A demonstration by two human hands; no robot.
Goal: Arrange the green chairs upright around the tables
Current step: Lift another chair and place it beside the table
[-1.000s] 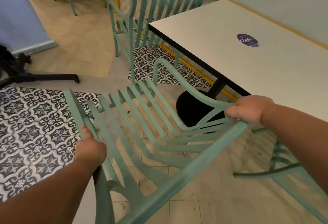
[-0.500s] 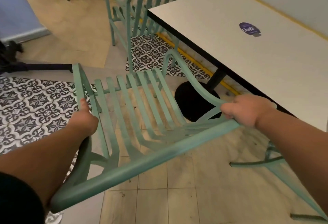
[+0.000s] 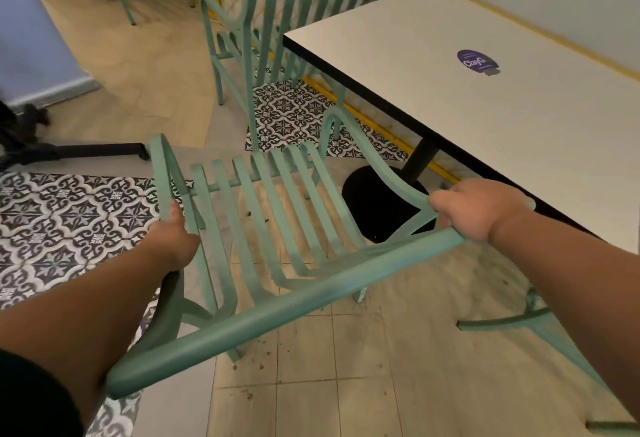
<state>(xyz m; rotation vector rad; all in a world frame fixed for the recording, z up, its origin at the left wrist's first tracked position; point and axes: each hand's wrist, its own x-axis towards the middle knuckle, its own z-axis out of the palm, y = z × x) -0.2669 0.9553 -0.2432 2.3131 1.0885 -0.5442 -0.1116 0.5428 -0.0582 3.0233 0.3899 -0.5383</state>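
Nearest the camera, the top rail of a green chair [image 3: 287,312] runs slantwise across the lower middle of the view, its slatted seat facing up and away toward the table, so the chair is seen from behind and above. The left hand [image 3: 171,244] is wrapped around the chair's left armrest, thumb lying up along the bar, and the right hand [image 3: 479,209] is clenched over the corner where the right armrest meets the top rail; gripping both sides like this likely keeps the frame level and lets it be steered as one piece. Whether its feet are all on the floor [image 3: 346,384] cannot be told, since the front legs are mostly hidden under the seat. The chair sits just off the near long edge of the table [image 3: 485,131], beside its black pedestal base [image 3: 377,204], which reads as the spot it is meant to occupy, facing in. At the lower right, part of another green chair [image 3: 533,322] shows, too cropped to judge its pose. Farther off, a second upright green chair [image 3: 277,28] already stands at the table's far short edge, its seat tucked below the top.
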